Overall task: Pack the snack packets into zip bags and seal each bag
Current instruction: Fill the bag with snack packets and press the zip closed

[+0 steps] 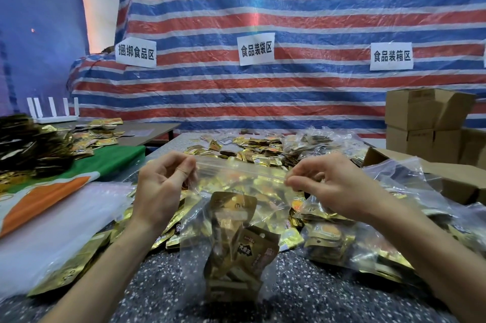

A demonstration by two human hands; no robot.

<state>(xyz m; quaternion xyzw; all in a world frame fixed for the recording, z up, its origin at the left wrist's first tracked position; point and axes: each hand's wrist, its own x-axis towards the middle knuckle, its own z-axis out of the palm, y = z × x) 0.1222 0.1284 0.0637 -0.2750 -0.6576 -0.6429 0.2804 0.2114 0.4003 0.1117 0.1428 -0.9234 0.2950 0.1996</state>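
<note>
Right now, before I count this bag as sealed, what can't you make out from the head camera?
- Zip strip of the held zip bag: pressed shut or not, too faint; the left hand and right hand cover its ends.
- Packets inside: count unclear, overlapping and blurred.
- Dark pile at the left: motion-blurred, cut by the edge.
- Filled bags on the right: seals hidden by crumpled plastic.
</note>
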